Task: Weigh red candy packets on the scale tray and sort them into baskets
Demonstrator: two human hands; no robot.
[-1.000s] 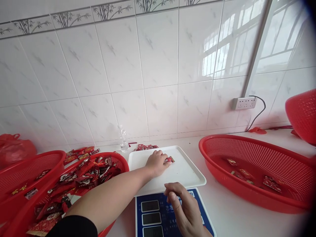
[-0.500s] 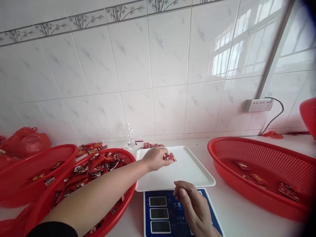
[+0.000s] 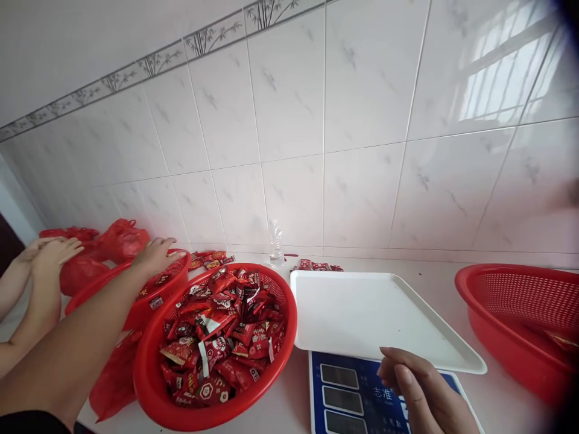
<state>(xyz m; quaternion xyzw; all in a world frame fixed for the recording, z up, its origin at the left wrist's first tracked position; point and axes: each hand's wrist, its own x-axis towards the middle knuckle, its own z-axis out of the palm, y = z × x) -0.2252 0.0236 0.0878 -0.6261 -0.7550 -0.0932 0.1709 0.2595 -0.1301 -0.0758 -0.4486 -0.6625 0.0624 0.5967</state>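
Note:
My left hand (image 3: 156, 258) reaches over the far rim of the left red basket (image 3: 129, 272). Its fingers are stretched out and I see nothing in them. Some wrapped snack packets (image 3: 158, 283) lie inside that basket. Between it and the tray, a round red basket (image 3: 289, 313) is heaped with red snack packets (image 3: 217, 346). My right hand (image 3: 425, 386) hovers over the blue scale (image 3: 380, 398), loosely curled with thumb and index finger apart, no object visible in it. A white tray (image 3: 357, 307) rests behind and partly on the scale, no packet on it.
Another person's hands (image 3: 56, 250) are at the far left, beside red plastic bags (image 3: 124, 241). Loose packets (image 3: 210, 259) and a clear bottle (image 3: 275, 244) stand along the tiled wall. A large red basket (image 3: 479, 307) is at the right.
My left hand has moved from above the tray to the left basket, and the packets it held are gone from it. The view has turned left; the other person's hands have come into sight.

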